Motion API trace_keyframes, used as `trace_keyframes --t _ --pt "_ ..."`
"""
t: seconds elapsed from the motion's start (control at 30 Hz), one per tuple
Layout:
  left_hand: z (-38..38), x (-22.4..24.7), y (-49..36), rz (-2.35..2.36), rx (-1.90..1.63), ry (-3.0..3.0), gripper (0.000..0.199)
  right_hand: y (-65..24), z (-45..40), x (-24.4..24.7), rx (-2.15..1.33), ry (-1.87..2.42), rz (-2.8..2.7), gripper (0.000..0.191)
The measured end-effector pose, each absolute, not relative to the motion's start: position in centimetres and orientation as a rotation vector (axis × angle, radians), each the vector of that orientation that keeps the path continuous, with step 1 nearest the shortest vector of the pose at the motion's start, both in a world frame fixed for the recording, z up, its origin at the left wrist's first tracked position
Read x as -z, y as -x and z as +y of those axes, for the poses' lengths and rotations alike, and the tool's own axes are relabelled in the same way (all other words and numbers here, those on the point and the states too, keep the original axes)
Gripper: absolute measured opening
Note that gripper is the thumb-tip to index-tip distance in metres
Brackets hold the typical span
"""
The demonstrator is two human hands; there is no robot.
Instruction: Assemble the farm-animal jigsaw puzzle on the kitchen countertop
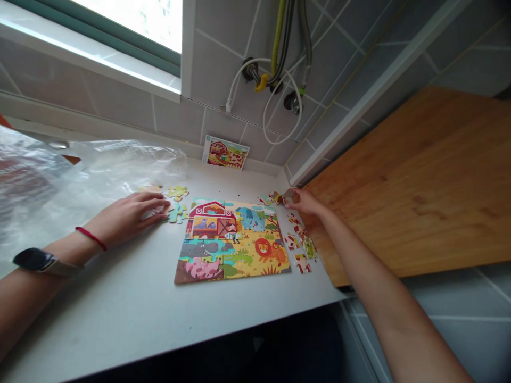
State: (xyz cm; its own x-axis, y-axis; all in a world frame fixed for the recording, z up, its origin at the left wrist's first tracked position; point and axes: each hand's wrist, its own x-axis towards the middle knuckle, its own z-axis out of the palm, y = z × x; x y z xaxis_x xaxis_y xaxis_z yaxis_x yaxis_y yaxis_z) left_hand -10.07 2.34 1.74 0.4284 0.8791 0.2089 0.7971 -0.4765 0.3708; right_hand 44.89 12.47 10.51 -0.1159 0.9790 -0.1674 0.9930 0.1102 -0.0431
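A farm-animal jigsaw puzzle (235, 250) lies on the white counter, its barn, elephants, lions and hippo showing. To its left, my left hand (138, 213) rests low with fingers loosely bent and apart, fingertips beside a light-blue puzzle piece (176, 213). A yellow-green piece (178, 193) lies just behind. At the puzzle's far right corner, my right hand (301, 201) pinches a puzzle piece (292, 197) with a plain greyish-brown face showing. Other loose pieces (275, 197) lie beside those fingers. More red-and-white pieces (302, 264) are scattered along the puzzle's right side.
A picture card (226, 152) of a barn scene leans against the tiled wall. Crumpled clear plastic (99, 165) covers the counter's left part. A wooden board (419, 197) stands along the right. Hoses and a white cable (264, 119) hang on the wall.
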Motion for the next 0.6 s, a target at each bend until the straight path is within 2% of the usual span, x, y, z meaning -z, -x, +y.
trace_keyframes --t 0.1,0.27,0.37,0.47,0.6 --pt "2.7 -0.9 10.4 1.471 -0.588 -2.488 0.086 -45.0 12.3 -10.4 0.278 -1.973 2.074 0.073" --pt "2.9 -0.3 10.3 1.468 -0.567 -2.51 0.09 -45.5 11.6 -8.5 0.284 -1.965 1.902 0.05" --pt "2.8 -0.5 10.2 1.492 -0.585 -2.499 0.093 -45.6 11.7 -8.0 0.274 -1.966 1.89 0.045" --pt "2.8 -0.6 10.0 1.507 -0.588 -2.48 0.091 -45.4 11.8 -8.1 0.278 -1.955 1.903 0.046" --pt "2.9 -0.4 10.1 1.509 -0.587 -2.473 0.085 -45.0 11.6 -8.2 0.261 -1.97 1.939 0.037"
